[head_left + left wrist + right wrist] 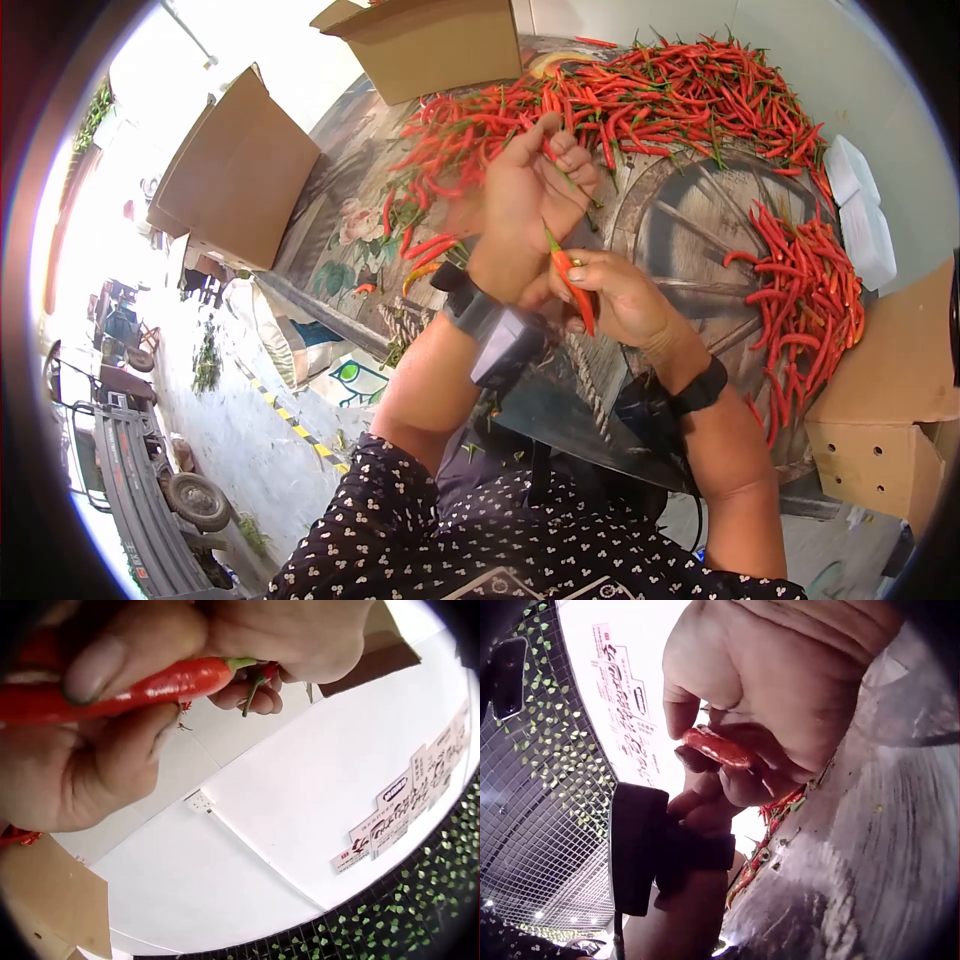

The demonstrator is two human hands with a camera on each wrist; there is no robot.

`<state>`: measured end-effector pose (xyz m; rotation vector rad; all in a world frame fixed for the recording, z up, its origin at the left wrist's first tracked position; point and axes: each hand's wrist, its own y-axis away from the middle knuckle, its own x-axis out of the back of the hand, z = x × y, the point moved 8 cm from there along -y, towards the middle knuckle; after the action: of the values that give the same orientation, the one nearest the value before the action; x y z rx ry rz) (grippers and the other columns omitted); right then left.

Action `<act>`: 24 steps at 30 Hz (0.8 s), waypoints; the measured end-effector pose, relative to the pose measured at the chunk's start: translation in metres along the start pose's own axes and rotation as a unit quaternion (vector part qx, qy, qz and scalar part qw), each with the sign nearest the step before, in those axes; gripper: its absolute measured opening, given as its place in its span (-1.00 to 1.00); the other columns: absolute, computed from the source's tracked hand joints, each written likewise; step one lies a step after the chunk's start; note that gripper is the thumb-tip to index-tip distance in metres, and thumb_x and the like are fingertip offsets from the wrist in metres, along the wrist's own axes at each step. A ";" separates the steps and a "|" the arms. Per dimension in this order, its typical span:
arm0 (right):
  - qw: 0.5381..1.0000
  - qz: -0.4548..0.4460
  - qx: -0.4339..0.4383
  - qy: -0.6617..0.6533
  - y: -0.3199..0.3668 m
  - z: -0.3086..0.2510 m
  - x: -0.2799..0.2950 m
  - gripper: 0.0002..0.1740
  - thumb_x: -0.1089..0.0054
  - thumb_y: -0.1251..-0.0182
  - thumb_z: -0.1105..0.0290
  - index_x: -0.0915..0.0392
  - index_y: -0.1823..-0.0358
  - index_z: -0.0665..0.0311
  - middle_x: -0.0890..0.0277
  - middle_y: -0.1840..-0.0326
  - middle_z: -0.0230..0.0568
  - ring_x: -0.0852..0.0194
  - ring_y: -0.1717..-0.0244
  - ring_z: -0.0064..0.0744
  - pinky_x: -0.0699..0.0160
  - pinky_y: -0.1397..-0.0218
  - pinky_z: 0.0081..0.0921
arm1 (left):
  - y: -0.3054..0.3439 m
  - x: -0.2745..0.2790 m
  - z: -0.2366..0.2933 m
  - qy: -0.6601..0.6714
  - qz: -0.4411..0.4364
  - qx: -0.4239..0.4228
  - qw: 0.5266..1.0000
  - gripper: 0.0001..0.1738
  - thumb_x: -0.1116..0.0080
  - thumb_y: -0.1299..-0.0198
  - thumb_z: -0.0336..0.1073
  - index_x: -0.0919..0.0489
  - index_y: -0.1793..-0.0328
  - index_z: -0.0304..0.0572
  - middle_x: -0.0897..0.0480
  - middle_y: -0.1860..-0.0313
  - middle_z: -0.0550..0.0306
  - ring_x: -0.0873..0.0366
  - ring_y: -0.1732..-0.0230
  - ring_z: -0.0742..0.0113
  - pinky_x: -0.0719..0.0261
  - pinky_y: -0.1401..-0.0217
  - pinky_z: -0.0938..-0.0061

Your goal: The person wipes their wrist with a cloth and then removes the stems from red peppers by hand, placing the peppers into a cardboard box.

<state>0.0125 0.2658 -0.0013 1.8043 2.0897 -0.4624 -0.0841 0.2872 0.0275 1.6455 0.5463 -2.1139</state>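
In the head view my left hand (pixel 535 195) is turned palm up, its fingers curled round a red chili whose green stem (pixel 575 183) sticks out; that stem (pixel 253 696) also shows in the left wrist view. Close beside the left wrist, my right hand (pixel 635 305) pinches another red chili (pixel 575 287), its green stem pointing up at the left palm. This chili (pixel 161 684) lies large between thumb and fingers in the left wrist view. From the right wrist, the right hand (pixel 780 682) partly hides the same chili (pixel 716 747).
A large heap of red chilies (pixel 690 100) spreads along the table's back. A smaller pile (pixel 805 290) lies at the right, near white trays (pixel 865 235). Cardboard boxes stand at the back (pixel 440 55), left (pixel 240 170) and right (pixel 870 450). A rope (pixel 590 390) hangs near the front edge.
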 end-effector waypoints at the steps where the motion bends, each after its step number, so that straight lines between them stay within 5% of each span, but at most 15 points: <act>1: 1.000 -0.013 -0.004 -0.022 -0.001 0.002 -0.001 -0.71 0.09 -0.21 0.19 -0.37 0.39 0.31 -0.47 0.13 0.11 -0.36 0.47 -0.57 -0.39 0.41 -0.67 | 0.002 -0.008 0.005 0.011 -0.023 -0.012 1.000 -0.87 0.13 -0.26 -0.27 -0.42 0.18 -0.08 -0.37 0.55 0.29 -0.26 0.54 0.42 -0.25 0.43 0.51; 6: 0.998 0.022 -0.039 0.033 -0.002 0.011 -0.001 -0.73 0.10 -0.24 0.24 -0.37 0.33 0.34 -0.36 0.32 -0.22 -0.36 0.39 -0.52 -0.45 0.32 -0.55 | 0.007 -0.021 0.019 0.066 -0.051 -0.040 0.996 -0.88 0.11 -0.25 -0.27 -0.43 0.20 -0.07 -0.32 0.57 0.32 -0.25 0.53 0.45 -0.22 0.45 0.55; 11: 0.995 -0.077 -0.026 -0.058 -0.003 0.019 -0.013 -0.75 0.09 -0.30 0.28 -0.44 0.23 0.34 -0.31 0.36 -0.38 -0.37 0.29 -0.55 -0.54 0.20 -0.47 | 0.007 -0.007 0.026 0.015 -0.042 -0.076 0.996 -0.88 0.12 -0.25 -0.27 -0.41 0.16 -0.05 -0.31 0.57 0.29 -0.23 0.51 0.44 -0.21 0.44 0.53; 18: 0.997 -0.020 -0.030 -0.061 0.001 0.013 -0.003 -0.77 0.09 -0.31 0.28 -0.41 0.28 0.32 -0.36 0.33 -0.30 -0.41 0.26 -0.47 -0.57 0.13 -0.35 | 0.006 0.001 0.028 -0.077 -0.068 -0.095 0.990 -0.84 0.09 -0.23 -0.29 -0.49 0.17 -0.13 -0.37 0.52 0.25 -0.25 0.48 0.40 -0.27 0.35 0.51; 20: 0.994 0.012 -0.009 -0.110 0.001 -0.001 0.002 -0.75 0.15 -0.33 0.29 -0.37 0.29 0.37 -0.37 0.42 -0.20 -0.49 0.37 -0.32 -0.62 0.18 -0.28 | 0.007 0.001 0.036 -0.099 -0.065 -0.110 0.987 -0.83 0.08 -0.24 -0.26 -0.48 0.15 -0.12 -0.38 0.52 0.25 -0.27 0.49 0.40 -0.29 0.37 0.50; 24: 0.994 0.075 0.023 -0.076 0.004 -0.018 0.014 -0.72 0.18 -0.38 0.24 -0.36 0.24 0.34 -0.42 0.47 -0.20 -0.52 0.45 -0.32 -0.58 0.32 -0.41 | 0.012 -0.006 0.032 -0.164 -0.034 -0.111 0.979 -0.86 0.08 -0.22 -0.30 -0.42 0.13 -0.12 -0.38 0.54 0.23 -0.27 0.53 0.41 -0.26 0.45 0.52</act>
<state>0.0140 0.2863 0.0080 1.8728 1.8410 -0.5909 -0.1025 0.2603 0.0396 1.1415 0.7082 -2.2193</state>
